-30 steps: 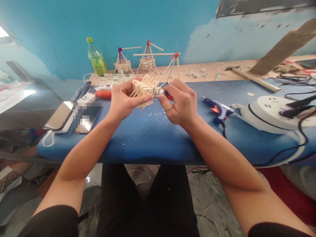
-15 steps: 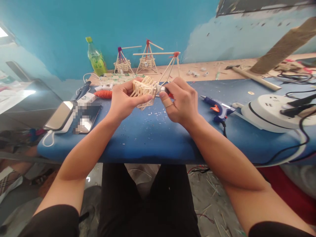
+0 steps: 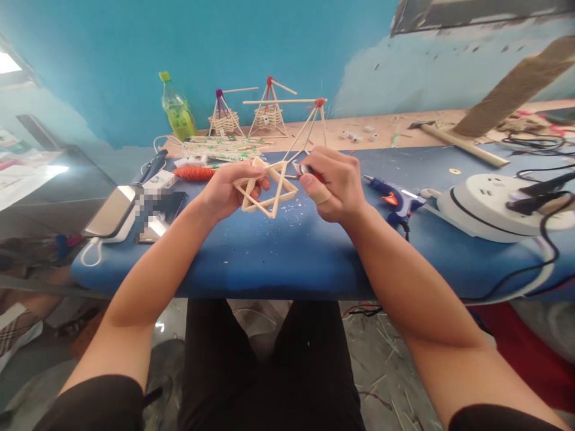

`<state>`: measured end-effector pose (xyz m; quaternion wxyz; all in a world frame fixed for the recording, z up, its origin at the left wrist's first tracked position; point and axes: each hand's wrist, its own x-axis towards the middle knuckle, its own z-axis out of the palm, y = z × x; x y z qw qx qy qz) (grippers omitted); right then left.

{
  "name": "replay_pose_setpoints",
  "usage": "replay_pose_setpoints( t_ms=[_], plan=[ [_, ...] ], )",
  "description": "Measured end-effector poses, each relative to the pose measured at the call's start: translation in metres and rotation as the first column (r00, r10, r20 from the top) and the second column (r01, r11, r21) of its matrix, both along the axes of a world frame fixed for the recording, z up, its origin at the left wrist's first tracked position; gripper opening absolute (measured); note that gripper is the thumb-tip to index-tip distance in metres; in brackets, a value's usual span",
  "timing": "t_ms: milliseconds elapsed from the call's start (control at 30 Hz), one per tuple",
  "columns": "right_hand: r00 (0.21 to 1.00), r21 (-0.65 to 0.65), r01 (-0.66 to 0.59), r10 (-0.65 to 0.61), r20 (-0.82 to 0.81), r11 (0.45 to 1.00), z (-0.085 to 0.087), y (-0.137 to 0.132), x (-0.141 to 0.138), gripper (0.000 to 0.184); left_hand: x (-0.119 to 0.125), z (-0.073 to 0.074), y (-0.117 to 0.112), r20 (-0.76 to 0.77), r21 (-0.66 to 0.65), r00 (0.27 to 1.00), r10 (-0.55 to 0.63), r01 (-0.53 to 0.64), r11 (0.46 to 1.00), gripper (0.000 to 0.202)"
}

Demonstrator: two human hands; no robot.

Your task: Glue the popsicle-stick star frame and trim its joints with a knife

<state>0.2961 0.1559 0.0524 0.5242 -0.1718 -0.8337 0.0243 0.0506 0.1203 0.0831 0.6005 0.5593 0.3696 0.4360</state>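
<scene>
My left hand (image 3: pixel 224 190) is closed on a star-shaped frame of layered wooden sticks (image 3: pixel 280 187), its thumb on top and fingertips showing inside. The frame is tilted above the blue table mat (image 3: pixel 251 257). Just to the right, my right hand (image 3: pixel 336 184) is wrapped round a small knife (image 3: pixel 302 170); only its silver front end shows, and the fingers hide the handle. The blade is close to a corner of the frame; I cannot tell whether they touch. White shavings lie below. Behind my hands stands a stick tripod (image 3: pixel 320 103) bound with red thread.
Two stick stands (image 3: pixel 223 123) and a green drink bottle (image 3: pixel 177 114) stand along the wall. Orange thread (image 3: pixel 194 173), loose sticks (image 3: pixel 220 148) and phones (image 3: pixel 110 211) lie left. A glue gun (image 3: pixel 399 200), white power strip (image 3: pixel 485 206) and hammer (image 3: pixel 467 145) are right.
My left hand has turned the stick frame, so its open star shape faces me instead of its layered side. The knife in my right hand has drawn slightly right, off the frame.
</scene>
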Motion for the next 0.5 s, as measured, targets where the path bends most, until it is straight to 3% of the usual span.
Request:
replay_pose_setpoints(
  t_ms=[67, 167, 500],
  plan=[
    [0.997, 0.001, -0.073, 0.073, 0.006, 0.997, 0.001, 0.0, -0.0004, 0.036, 0.0004, -0.0017, 0.0001, 0.003, 0.002, 0.999, -0.05, 0.05, 0.999, 0.043],
    [0.994, -0.024, -0.109, 0.109, 0.011, 0.994, 0.0019, 0.0001, -0.0011, 0.038, 0.0022, -0.0044, 0.0005, 0.057, 0.023, 0.998, -0.026, 0.025, 0.999, 0.045],
    [0.999, -0.047, -0.039, 0.039, -0.008, 0.998, 0.0034, -0.0028, -0.0012, 0.045, 0.004, -0.0046, -0.0007, 0.068, 0.069, 0.997, 0.019, -0.024, 0.997, 0.05]
  ],
)
